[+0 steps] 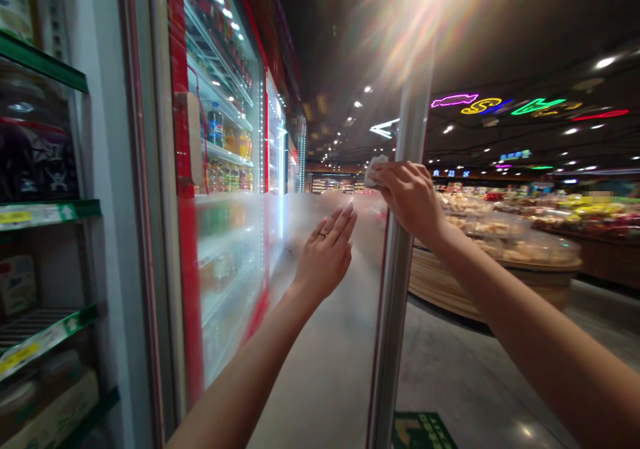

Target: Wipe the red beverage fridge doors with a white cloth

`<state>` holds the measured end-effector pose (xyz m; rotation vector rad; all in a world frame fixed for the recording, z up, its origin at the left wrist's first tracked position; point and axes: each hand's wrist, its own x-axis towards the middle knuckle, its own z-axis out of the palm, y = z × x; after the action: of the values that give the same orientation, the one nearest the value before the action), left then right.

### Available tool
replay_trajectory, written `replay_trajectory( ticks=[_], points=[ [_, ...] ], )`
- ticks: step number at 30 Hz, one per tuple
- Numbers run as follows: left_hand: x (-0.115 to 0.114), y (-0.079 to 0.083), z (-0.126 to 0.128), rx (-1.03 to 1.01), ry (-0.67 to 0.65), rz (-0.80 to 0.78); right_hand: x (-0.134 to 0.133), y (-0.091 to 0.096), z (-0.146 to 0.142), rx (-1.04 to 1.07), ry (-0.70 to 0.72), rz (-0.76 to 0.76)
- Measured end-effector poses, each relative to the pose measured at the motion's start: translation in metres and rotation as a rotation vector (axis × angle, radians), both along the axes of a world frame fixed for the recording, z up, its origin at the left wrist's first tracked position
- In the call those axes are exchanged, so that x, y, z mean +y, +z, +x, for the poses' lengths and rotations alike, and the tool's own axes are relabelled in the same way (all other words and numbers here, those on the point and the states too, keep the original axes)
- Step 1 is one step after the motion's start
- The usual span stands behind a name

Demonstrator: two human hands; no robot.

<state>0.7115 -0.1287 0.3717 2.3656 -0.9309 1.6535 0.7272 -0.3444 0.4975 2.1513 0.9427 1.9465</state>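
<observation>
- Right hand (411, 199): fingers closed on a crumpled white wipe (376, 171), tissue or cloth; the material cannot be confirmed.
- Left hand (327, 252): open, fingers extended side by side, no object visible in the grip. It lies over the glass door pane (325, 362); palm contact appears likely but cannot be confirmed. A ring (323, 234) is on one finger.
- Hand spacing: apart. The wipe is up and to the right of the left fingertips, which point toward it.
- Wipe position: at the right margin of the pane, just beside the upright metal door frame (393, 302). The right wrist side crosses in front of this frame.
- Pane orientation: long axis runs up and down, parallel to the frame. The lower part is fogged, with a near-level upper edge; the wipe sits just above that edge.
- Governing relation: the fogged area extends below and leftward from the wipe. The left hand is nearer its middle; the right hand is nearer its upper right corner.
- Beyond the pane: a red-framed beverage cooler (187, 289).
</observation>
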Motion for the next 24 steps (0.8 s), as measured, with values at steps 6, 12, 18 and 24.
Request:
replay_trajectory(
  ticks=[6, 12, 18, 24],
  points=[
    [0.000, -0.005, 0.000, 0.002, 0.002, 0.001, -0.011, 0.002, -0.014, -0.001, -0.078, -0.089],
    [0.000, -0.015, -0.001, 0.007, -0.013, -0.042, -0.014, 0.005, -0.018, 0.005, -0.112, -0.118],
    [0.002, -0.029, -0.001, 0.011, -0.017, -0.090, -0.020, -0.008, -0.022, 0.016, -0.134, -0.144],
    [0.008, -0.032, -0.004, -0.008, 0.004, -0.140, -0.019, -0.007, -0.026, 0.012, -0.163, -0.163]
  ],
)
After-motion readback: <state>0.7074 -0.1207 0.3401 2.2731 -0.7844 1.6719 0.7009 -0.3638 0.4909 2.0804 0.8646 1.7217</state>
